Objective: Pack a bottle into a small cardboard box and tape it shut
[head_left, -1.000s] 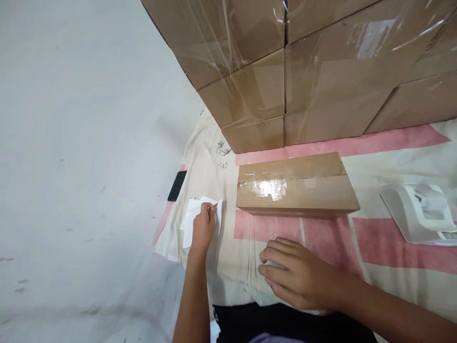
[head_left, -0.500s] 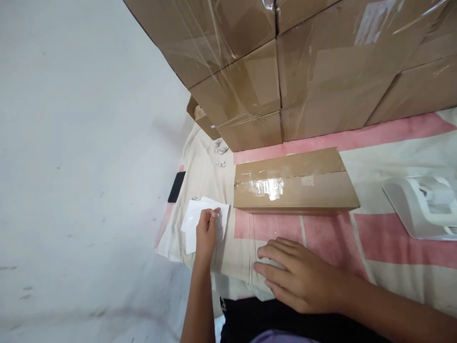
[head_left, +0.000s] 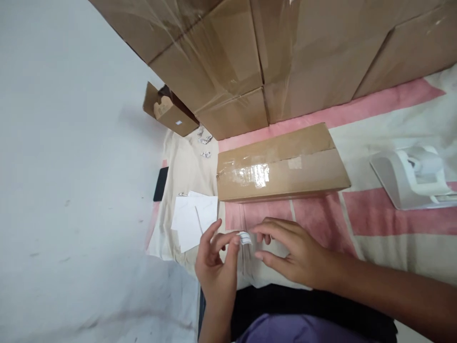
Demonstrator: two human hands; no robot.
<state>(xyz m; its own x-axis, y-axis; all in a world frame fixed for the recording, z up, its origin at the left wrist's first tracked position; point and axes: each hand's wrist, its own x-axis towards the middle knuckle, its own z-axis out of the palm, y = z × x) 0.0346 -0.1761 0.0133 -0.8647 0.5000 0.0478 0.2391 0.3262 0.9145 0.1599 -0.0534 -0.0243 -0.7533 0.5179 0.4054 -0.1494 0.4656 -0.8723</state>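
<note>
Between thumb and index finger, my left hand pinches a small white label with dark printed lines. My right hand is just to the right of the label, thumb and fingers apart, and I see nothing in it. White paper sheets lie on the cloth to the left, partly behind my left fingers. A long taped cardboard box lies beyond both hands, its top closed with shiny clear tape.
Wrapped cardboard cartons are stacked at the back. An open carton and crumpled scraps sit at the back left. A black phone-like slab lies by the left edge. A white label dispenser-like device stands at right on the striped cloth.
My left hand has come off the paper sheets to the right, bringing the label in front of me. My right hand has moved up close to it. The view has shifted.
</note>
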